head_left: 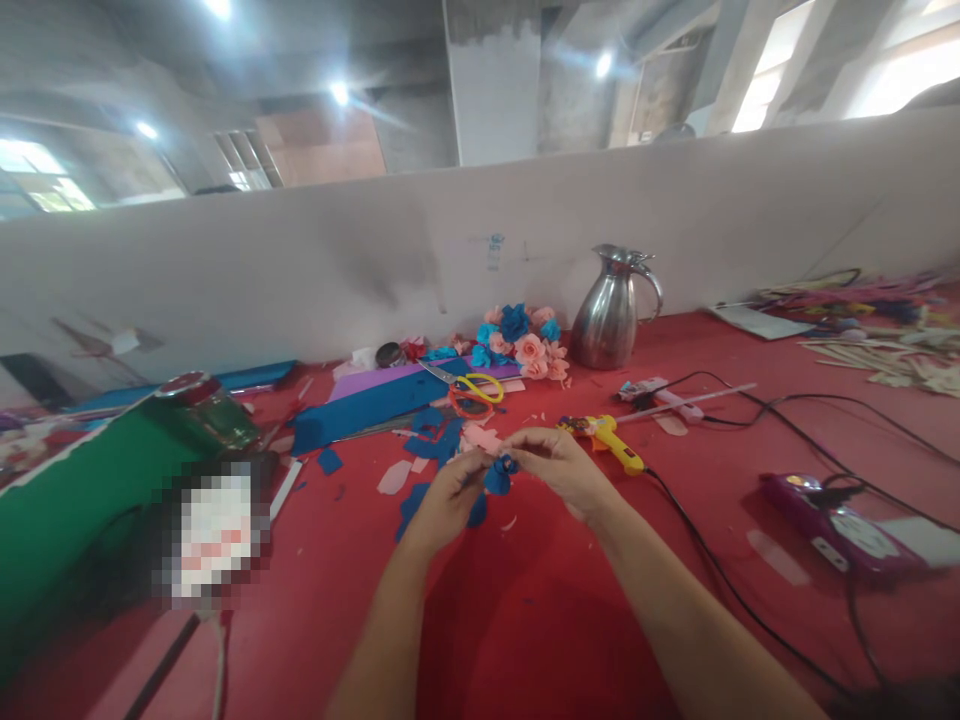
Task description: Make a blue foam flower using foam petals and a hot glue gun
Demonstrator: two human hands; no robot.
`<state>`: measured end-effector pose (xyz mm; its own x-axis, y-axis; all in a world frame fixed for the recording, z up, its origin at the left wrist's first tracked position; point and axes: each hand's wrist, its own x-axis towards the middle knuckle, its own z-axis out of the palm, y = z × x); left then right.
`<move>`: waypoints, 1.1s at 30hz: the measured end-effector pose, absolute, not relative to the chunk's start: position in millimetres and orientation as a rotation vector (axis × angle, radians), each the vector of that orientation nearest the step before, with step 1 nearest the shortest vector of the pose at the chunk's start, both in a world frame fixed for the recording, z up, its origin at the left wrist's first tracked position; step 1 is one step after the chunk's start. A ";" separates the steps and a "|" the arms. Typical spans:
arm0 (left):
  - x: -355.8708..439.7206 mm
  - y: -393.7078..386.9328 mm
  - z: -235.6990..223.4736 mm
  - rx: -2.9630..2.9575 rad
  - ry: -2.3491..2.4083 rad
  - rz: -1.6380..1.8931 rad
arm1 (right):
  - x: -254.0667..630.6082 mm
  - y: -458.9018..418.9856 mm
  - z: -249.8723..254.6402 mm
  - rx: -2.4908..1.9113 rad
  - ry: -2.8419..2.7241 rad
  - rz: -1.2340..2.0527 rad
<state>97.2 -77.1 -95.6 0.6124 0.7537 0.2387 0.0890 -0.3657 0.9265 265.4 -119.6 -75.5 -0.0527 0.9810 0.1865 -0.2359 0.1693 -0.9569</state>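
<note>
Between my two hands, over the red table, is a small dark-blue paper flower (pixel 498 476). My left hand (pixel 450 503) pinches it from the left. The fingertips of my right hand (pixel 553 465) are closed at its top right edge. Blue paper petals (pixel 414 508) and pale pink petals (pixel 394 477) lie on the table just beyond and left of my hands. Right of my right hand rests a yellow glue gun (pixel 616 446). Scissors (pixel 475 390) with yellow and orange handles lie on blue paper sheets (pixel 360 412) further back.
Finished pink and blue paper flowers (pixel 529 348) are bunched at the back, beside a steel jug (pixel 609 312). A second glue gun (pixel 664 398), a purple power strip (pixel 840 525) and black cables occupy the right. On the left stand a green panel (pixel 82 510) and a jar (pixel 206 408). A white partition (pixel 337 260) closes the back.
</note>
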 end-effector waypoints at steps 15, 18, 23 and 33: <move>97.6 -76.7 -95.2 1.916 0.643 0.851 | 262.2 -118.2 -75.9 -0.957 -1.086 1.239; 98.8 -76.3 -96.8 1.847 0.637 0.857 | 260.9 -117.7 -76.6 -0.923 -1.020 1.213; 98.6 -74.9 -97.3 1.692 0.700 0.919 | 261.2 -119.8 -74.7 -0.924 -0.964 1.208; 100.4 -75.8 -99.2 1.555 0.719 0.960 | 257.1 -123.2 -72.0 -0.874 -1.049 1.252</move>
<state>100.4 -75.8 -99.2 0.4837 0.8528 0.1971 -0.0506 -0.1976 0.9790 257.1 -123.2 -72.0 0.0063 0.9906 0.1365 -0.3075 0.1318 -0.9424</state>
